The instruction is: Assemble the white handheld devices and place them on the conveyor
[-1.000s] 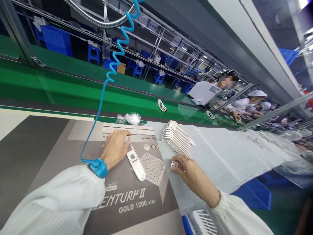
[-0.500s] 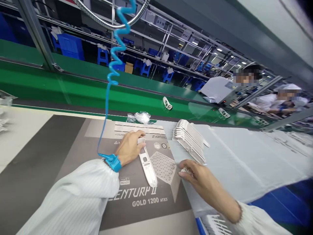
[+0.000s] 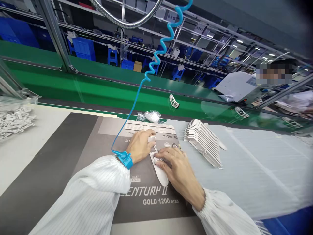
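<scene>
A long white plastic housing (image 3: 161, 176) lies on a dark printed cardboard sheet (image 3: 117, 209). My left hand (image 3: 140, 146) grips its far end between thumb and fingers. On that wrist sits a blue wrist strap (image 3: 125, 159) with a cord. My right hand (image 3: 178, 168) is closed in a pinch on a small white plastic part (image 3: 158, 159), held at the middle of the housing. The fingers cover much of this part, so I cannot tell how it sits against the housing.
A stack of white housings (image 3: 204, 143) stands at the right on pale sheeting. Small white parts (image 3: 16, 120) are heaped at far left. Crumpled clear plastic (image 3: 153, 116) lies by the green conveyor (image 3: 110, 96), which carries a white piece (image 3: 174, 101). A blue coiled cord (image 3: 161, 49) hangs ahead.
My right hand has moved left from beside the stack onto the middle of the housing, bringing the small white part. My left hand still holds the far end. The camera view has shifted left.
</scene>
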Action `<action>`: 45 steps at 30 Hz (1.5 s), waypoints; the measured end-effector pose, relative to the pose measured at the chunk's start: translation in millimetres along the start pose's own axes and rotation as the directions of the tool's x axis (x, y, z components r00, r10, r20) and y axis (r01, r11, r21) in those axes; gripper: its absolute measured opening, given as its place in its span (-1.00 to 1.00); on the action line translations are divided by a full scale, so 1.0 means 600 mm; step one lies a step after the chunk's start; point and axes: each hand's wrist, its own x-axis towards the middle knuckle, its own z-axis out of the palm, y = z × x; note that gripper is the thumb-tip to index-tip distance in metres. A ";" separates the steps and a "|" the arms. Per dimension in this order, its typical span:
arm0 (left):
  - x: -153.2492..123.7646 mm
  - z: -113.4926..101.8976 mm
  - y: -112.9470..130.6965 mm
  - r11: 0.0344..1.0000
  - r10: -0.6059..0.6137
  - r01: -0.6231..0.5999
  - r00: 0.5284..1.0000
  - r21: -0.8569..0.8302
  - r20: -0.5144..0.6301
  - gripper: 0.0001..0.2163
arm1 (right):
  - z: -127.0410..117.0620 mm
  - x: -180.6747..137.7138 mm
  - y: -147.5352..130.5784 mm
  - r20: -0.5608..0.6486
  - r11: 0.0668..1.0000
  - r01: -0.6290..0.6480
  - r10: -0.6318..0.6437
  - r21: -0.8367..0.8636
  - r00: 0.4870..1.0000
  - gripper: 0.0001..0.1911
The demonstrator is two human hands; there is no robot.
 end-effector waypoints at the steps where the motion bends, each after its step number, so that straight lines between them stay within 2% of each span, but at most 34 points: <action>1: 0.000 0.001 -0.001 1.000 0.000 0.000 1.000 0.002 -0.002 -0.70 | 0.002 -0.003 0.005 -0.018 0.999 0.013 -0.014 -0.030 1.000 -0.89; 9: 0.003 0.000 -0.001 0.999 -0.020 0.020 1.000 -0.029 -0.004 -0.71 | 0.016 -0.006 0.012 -0.199 0.985 0.153 -0.166 -0.079 0.966 -0.83; 14: 0.003 -0.002 0.001 1.000 -0.014 0.014 1.000 -0.025 -0.008 -0.73 | 0.022 -0.013 0.009 -0.218 0.998 0.067 -0.065 0.002 0.974 -0.88; 17: 0.004 -0.003 0.000 0.999 -0.026 0.026 1.000 -0.042 0.001 -0.73 | 0.024 -0.018 0.009 -0.236 0.993 0.107 -0.094 0.042 0.967 -0.94; 21: 0.005 -0.003 0.000 0.998 -0.020 0.020 1.000 -0.055 -0.003 -0.72 | 0.022 -0.022 0.006 -0.326 0.985 0.169 -0.151 0.026 0.933 -0.96; 23: 0.005 -0.003 0.001 0.998 -0.018 0.018 1.000 -0.052 -0.006 -0.73 | 0.019 -0.023 0.003 -0.308 0.989 0.150 -0.141 0.007 0.941 -0.93; 28: 0.004 -0.003 0.003 0.999 -0.025 0.024 1.000 -0.049 -0.006 -0.73 | 0.014 -0.021 -0.001 -0.160 0.998 0.032 -0.042 -0.061 0.986 -0.83; 31: 0.004 -0.002 0.002 0.999 -0.017 0.017 1.000 -0.035 -0.004 -0.74 | 0.010 -0.014 -0.005 -0.113 0.991 0.037 -0.052 -0.127 0.992 -0.80; 33: 0.003 -0.003 0.003 1.000 -0.010 0.010 1.000 -0.018 -0.002 -0.73 | 0.002 -0.003 -0.010 -0.041 0.984 0.064 -0.072 -0.165 0.997 -0.77; 36: -0.002 -0.005 0.009 1.000 -0.023 0.023 1.000 0.016 0.012 -0.72 | -0.031 0.034 -0.012 0.156 0.984 0.131 -0.111 -0.124 0.981 -0.76; 38: -0.006 -0.006 0.015 0.999 -0.028 0.027 0.999 0.024 0.047 -0.72 | -0.063 0.079 -0.002 0.325 0.990 0.133 -0.139 0.041 0.935 -0.76; 40: -0.009 -0.004 0.019 1.000 -0.009 0.008 0.996 0.005 0.093 -0.72 | -0.092 0.143 0.020 0.407 0.976 0.064 -0.145 0.206 0.902 -0.76; 41: -0.010 -0.003 0.020 1.000 0.006 -0.004 0.994 -0.017 0.112 -0.72 | -0.102 0.180 0.036 0.385 0.972 0.023 -0.114 0.233 0.916 -0.76; 43: -0.011 0.000 0.018 0.996 0.033 -0.022 0.991 -0.083 0.127 -0.72 | -0.107 0.260 0.073 0.234 0.985 -0.073 0.035 0.156 0.972 -0.84; 44: -0.010 0.002 0.015 0.993 0.037 -0.023 0.992 -0.113 0.118 -0.71 | -0.102 0.299 0.092 0.131 0.983 -0.167 0.156 0.079 0.979 -0.88; 45: -0.008 0.002 0.012 0.991 0.029 -0.016 0.995 -0.131 0.096 -0.72 | -0.093 0.335 0.110 0.052 0.973 -0.226 0.224 0.040 0.973 -0.90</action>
